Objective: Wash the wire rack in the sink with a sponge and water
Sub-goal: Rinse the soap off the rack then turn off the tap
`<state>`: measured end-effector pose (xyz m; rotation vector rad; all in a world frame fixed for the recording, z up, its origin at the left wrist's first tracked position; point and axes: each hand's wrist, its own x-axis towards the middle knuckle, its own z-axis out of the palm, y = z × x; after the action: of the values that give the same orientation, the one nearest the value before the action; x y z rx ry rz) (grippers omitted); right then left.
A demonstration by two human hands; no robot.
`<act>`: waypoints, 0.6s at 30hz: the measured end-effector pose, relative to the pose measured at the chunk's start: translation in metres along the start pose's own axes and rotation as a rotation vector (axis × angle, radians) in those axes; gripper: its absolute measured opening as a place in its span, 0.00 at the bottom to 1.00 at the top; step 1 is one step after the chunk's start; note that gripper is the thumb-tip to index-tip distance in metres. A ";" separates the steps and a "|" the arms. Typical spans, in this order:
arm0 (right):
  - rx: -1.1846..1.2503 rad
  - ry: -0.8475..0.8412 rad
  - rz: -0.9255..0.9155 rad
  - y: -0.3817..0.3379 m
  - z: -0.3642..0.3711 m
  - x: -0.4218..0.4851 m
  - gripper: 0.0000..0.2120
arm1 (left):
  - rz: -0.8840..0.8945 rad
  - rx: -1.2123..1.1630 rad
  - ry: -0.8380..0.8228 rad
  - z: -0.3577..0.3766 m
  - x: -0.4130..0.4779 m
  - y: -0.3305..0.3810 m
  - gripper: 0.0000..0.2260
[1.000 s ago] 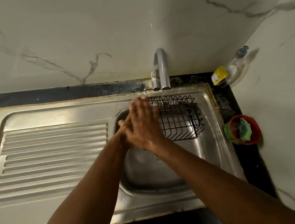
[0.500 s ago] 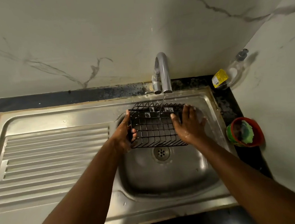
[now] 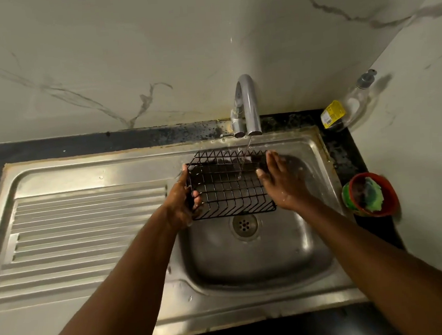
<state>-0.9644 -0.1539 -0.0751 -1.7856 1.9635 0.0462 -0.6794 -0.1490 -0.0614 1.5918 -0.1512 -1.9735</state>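
The black wire rack is held tilted over the steel sink basin, under a thin stream of water from the tap. My left hand grips the rack's left end, its fingers curled through the wires. My right hand holds the right end, with the thumb on the inner wires and the fingers laid along the outside. A green sponge lies in a small red and green bowl on the dark counter to the right of the sink. Neither hand touches the sponge.
The ribbed steel drainboard stretches to the left of the basin. The drain sits below the rack. A clear soap bottle with a yellow label leans in the back right corner. Marble walls close in behind and on the right.
One second ago my hands were pressed together in front of the rack in the basin. They then took hold of its two ends and now hold it tilted under the water.
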 end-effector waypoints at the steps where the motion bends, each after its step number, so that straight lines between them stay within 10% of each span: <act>1: 0.020 -0.074 0.076 0.003 0.004 0.001 0.35 | -0.003 0.013 0.000 -0.002 -0.001 -0.001 0.31; 18: 0.645 0.152 0.357 0.017 -0.020 -0.010 0.32 | -0.061 0.031 -0.045 0.022 -0.001 -0.017 0.29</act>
<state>-0.9869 -0.1486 -0.0590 -1.0432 2.0606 -0.5553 -0.7055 -0.1406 -0.0615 1.5892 -0.1531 -2.0638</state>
